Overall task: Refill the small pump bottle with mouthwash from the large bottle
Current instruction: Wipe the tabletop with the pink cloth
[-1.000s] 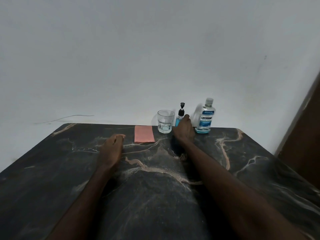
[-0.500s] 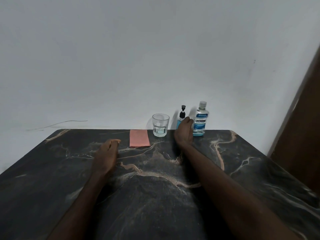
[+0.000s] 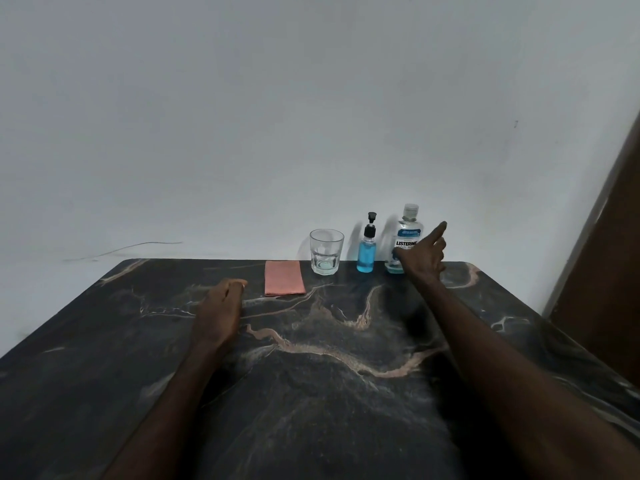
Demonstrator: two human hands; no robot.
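The right hand (image 3: pixel 420 259) has been shifted from the small pump bottle (image 3: pixel 365 252) to the large bottle (image 3: pixel 406 237) at the table's (image 3: pixel 311 375) far edge, fingers spread, nothing gripped, while the left hand (image 3: pixel 218 310) is rested loosely curled and empty, so uncapping is judged next.

Dim room; grey wall (image 3: pixel 277 116); dark marble table (image 3: pixel 311 393); possibly door (image 3: pixel 609 289) right.

The large bottle (image 3: pixel 406 241) carries a label reading "LISTERINE" in dark capitals. Smaller print above and below it is too blurred to read.
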